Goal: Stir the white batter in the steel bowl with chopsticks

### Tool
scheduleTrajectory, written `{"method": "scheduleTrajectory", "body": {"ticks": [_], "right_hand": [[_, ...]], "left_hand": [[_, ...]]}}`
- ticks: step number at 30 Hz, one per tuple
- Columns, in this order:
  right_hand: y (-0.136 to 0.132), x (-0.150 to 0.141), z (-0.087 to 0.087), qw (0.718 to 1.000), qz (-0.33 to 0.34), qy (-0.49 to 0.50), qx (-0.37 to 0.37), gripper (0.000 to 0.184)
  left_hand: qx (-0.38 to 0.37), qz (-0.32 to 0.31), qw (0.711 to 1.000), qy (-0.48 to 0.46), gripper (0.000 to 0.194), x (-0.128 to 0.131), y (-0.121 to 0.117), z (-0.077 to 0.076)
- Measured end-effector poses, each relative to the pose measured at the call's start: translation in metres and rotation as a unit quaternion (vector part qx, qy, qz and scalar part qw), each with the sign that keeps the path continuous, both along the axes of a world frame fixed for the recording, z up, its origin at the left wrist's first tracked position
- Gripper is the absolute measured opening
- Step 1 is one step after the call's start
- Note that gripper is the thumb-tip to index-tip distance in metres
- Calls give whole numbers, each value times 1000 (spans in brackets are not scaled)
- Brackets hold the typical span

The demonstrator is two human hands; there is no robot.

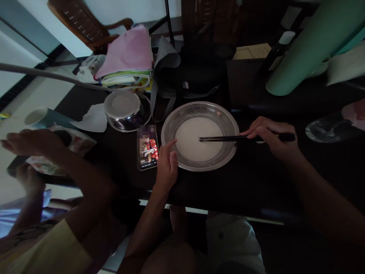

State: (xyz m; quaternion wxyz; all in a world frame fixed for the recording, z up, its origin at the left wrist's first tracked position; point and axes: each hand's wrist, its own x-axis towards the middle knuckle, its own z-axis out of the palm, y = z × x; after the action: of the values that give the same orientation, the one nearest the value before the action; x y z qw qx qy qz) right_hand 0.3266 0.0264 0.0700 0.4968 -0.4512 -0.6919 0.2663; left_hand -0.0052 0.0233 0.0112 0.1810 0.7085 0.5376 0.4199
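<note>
In the middle of the dark table stands a wide metal bowl (232,118) holding a milky white liquid (194,146). My right hand (273,139) is closed around a pair of black chopsticks (225,139), whose tips reach left into the middle of the liquid. At the bowl's near left rim, my left hand (167,167) grips the edge, one finger reaching over it to the inside. Just left of that hand lies a phone (148,150) with its screen lit, showing a figure in red. How deep the chopstick tips sit cannot be made out.
An upturned metal bowl (124,104) sits beyond the phone, with white paper (92,118) beside it. Another person's hands (37,142) are over a patterned bag (82,142) at left. A green cylinder (302,57) and dark bottle (278,51) stand far right; a clear container (322,127) lies nearer.
</note>
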Motion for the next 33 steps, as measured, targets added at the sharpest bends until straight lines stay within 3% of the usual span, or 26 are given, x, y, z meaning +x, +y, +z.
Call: {"method": "scheduleTrajectory", "body": {"ticks": [5,8,11,13,16,18,22,24,27,29,33], "right_hand": [[0,-3,0,997,74,-37,4,23],[1,-1,1,999,38,-34,14,19],[1,1,1,1000,-5,1,-2,31],[1,0,1,1000,18,1,-4,33],[2,-4,0,997,66,-37,8,21],[3,-4,0,997,50,-48,16,15],[1,1,0,1000,-12,5,7,31],[0,0,1,1000,14,10,2,33],[1,-3,0,997,66,-30,16,22],[2,-3,0,997,51,-42,28,17],[1,2,0,1000,6,3,17,30]], "left_hand": [[14,-7,1000,-3,55,0,1,0],[16,-10,1000,1,54,0,1,0],[12,-7,1000,1,55,0,1,-1],[15,-10,1000,-2,54,0,1,-1],[30,-15,999,-9,51,0,1,-1],[33,-13,999,-9,52,0,1,-1],[14,-6,1000,0,55,1,1,1],[5,-4,1000,0,57,1,0,2],[6,-5,1000,-3,56,1,0,2],[10,-8,1000,-3,55,1,0,2],[8,-11,1000,1,55,1,0,2]]}}
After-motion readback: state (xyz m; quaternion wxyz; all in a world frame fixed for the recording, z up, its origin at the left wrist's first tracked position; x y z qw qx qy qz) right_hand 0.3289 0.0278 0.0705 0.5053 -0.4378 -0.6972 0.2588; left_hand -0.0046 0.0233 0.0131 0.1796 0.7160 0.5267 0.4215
